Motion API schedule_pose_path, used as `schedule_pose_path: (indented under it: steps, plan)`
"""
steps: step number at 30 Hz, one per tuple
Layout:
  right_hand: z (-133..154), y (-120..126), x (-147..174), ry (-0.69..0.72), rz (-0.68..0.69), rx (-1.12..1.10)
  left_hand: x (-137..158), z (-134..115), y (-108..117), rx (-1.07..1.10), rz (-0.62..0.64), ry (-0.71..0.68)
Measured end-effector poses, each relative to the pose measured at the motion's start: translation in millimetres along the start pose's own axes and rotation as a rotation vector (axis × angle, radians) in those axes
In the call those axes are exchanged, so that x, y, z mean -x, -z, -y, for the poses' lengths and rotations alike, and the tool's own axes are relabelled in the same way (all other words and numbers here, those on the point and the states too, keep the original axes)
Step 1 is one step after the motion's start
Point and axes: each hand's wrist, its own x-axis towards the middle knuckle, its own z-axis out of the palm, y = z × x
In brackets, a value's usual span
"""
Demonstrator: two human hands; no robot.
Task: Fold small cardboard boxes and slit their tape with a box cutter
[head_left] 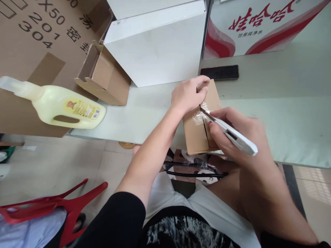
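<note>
A small brown cardboard box [196, 136] lies at the table's near edge, its near end reaching past it. Clear tape [198, 118] sits wrinkled across its middle seam. My left hand [188, 93] grips the far end of the box, fingers bent over the top. In my right hand [241, 132] is a white box cutter [236, 136], held between thumb and fingers. Its blade tip touches the seam at the tape, close to my left hand. How deep the tip goes in, I cannot tell.
Beyond the box lies a black phone [222, 72]. White cartons [160, 48] and a red-and-white carton [248, 27] stand at the back. On the left are a yellow detergent bottle [69, 105], an open cardboard box [108, 77] and a large carton [51, 55]. A red chair [77, 203] stands below.
</note>
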Motion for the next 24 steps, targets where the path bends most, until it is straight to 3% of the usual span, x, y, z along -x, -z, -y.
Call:
schedule_pose_path:
  steps: [13,24]
  plan:
    - [2.6,2.6,1.8,-0.016,0.036,-0.029,0.0,-0.4,1.1,-0.019,0.008,-0.008]
    - [4.8,15.3,4.6,-0.026,0.148,-0.122,0.5,0.6,0.5,-0.008,0.005,-0.010]
